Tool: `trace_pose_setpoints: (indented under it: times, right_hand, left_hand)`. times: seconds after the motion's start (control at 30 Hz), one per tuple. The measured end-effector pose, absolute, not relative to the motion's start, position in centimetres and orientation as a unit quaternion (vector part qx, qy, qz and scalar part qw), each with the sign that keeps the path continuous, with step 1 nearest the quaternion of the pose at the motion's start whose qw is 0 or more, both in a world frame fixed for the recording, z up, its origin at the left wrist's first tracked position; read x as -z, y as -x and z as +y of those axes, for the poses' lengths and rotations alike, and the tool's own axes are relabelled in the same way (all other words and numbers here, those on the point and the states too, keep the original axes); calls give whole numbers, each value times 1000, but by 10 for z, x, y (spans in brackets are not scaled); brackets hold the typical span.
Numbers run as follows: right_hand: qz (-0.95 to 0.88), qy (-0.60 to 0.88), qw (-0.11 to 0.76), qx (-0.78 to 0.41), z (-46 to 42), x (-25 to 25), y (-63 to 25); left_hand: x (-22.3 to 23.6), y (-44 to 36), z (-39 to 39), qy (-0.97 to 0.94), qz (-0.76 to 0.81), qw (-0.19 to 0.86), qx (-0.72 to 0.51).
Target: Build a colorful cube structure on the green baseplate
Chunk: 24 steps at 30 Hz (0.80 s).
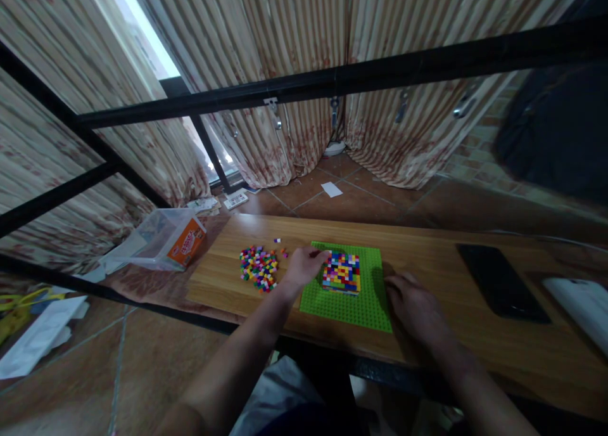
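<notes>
Built: layered brick block (341, 274) on green baseplate (349, 314), near table's (422, 246) front edge. Unplaced: loose bricks (259, 269), toward left edge. Left hand (305, 263) at block, right hand (412, 300) by baseplate; can't tell if fingers grip.

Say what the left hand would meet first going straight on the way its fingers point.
Likely the multicoloured brick block, at its far left corner. The left hand looks very close there, though height and contact are unclear.

The head view faces forward and down, seemingly near the table (427, 252).
</notes>
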State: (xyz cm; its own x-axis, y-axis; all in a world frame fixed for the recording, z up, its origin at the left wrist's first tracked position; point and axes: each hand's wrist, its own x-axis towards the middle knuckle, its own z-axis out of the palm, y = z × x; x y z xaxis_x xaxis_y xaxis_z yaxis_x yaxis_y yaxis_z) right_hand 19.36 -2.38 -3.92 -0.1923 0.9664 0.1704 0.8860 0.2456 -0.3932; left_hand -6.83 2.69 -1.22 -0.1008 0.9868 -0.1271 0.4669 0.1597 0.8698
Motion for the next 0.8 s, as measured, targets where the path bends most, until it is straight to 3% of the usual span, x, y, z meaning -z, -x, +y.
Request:
trace_pose_setpoints:
  times: [0.8]
  right_hand:
    - [-774,595,201,-82,-23,51,-201]
  left_hand:
    - [13,54,8,-538,687,326,-364]
